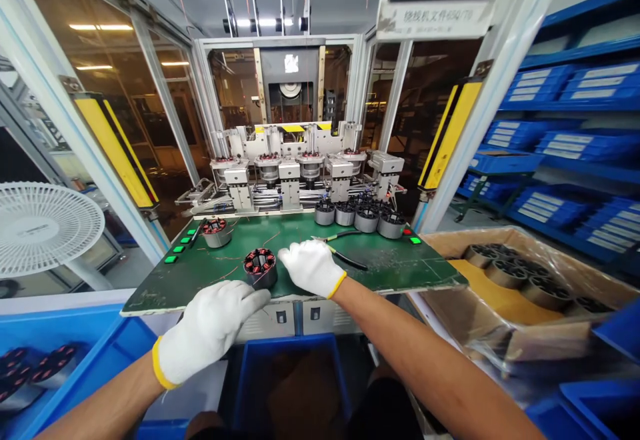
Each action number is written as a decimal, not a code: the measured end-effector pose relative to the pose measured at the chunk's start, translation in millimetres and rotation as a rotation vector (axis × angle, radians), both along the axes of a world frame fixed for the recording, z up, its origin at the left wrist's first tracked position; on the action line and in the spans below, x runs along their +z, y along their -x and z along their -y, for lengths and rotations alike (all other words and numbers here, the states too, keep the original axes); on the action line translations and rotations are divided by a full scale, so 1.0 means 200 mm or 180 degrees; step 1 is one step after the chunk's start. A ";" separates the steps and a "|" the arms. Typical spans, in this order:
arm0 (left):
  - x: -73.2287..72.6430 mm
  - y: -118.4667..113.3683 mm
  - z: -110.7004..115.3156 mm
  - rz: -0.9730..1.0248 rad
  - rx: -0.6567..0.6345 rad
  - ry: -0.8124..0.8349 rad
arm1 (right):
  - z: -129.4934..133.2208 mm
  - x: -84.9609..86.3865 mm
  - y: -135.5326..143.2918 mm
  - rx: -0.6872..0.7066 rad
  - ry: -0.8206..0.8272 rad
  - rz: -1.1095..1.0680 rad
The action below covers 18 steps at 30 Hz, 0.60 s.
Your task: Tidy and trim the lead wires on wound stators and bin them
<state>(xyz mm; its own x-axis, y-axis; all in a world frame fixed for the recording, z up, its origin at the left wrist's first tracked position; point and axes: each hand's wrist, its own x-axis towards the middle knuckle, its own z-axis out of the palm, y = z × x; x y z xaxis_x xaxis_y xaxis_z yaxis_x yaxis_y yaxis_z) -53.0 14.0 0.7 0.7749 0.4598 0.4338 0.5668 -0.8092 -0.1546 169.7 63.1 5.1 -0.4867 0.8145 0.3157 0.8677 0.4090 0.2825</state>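
A wound motor stator [260, 268] with red-brown copper coils stands upright on the green work table [400, 263], between my hands. My left hand [213, 323], in a white glove, is at its near left side with the fingers pressed together; a thin copper wire runs from the stator toward them. My right hand [313, 267], gloved too, is closed just right of the stator, thumb and fingertips together at its upper edge. What either hand pinches is too small to make out. Pliers or cutters with green-black handles [347, 259] lie beside my right hand, their jaws behind it.
Another wound stator [217, 233] stands at the back left, near green buttons [171, 259]. Several unwound stators [367, 219] cluster at the back right, before the winding machine [290, 173]. Blue bins [120, 353], a carton of stators [545, 340] and a white fan [45, 227] flank the table.
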 end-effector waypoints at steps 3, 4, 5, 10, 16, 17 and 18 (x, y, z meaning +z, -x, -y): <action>0.02 0.01 -0.02 0.0829 0.0235 0.0535 | 0.00 -0.04 0.00 -0.0017 0.0252 -0.0081; 0.04 0.00 -0.03 0.1107 0.0396 0.0835 | 0.01 -0.05 0.01 -0.0017 0.0349 -0.0102; 0.08 -0.02 -0.05 0.1360 0.0580 0.1147 | 0.03 -0.06 0.02 -0.0010 0.0421 -0.0120; 0.27 -0.24 -0.25 0.1921 0.1043 0.2120 | 0.18 -0.13 0.13 -0.0047 0.0258 -0.0195; 0.27 -0.43 -0.39 0.1648 0.1036 0.2305 | 0.28 -0.19 0.25 -0.0357 0.0063 -0.0296; 0.26 -0.40 -0.39 0.1643 0.0976 0.2292 | 0.28 -0.19 0.24 -0.0365 0.0037 -0.0354; 0.26 -0.37 -0.37 0.1644 0.0936 0.2172 | 0.28 -0.20 0.23 -0.0357 0.0025 -0.0403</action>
<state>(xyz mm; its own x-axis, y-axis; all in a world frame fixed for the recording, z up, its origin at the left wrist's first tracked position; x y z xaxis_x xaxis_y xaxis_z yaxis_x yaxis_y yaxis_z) 20.1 88.2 52.3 0.3698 0.8933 0.2554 0.6309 -0.4433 0.6368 122.9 7.4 -34.2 -0.3493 0.8642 0.3621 0.9365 0.3094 0.1650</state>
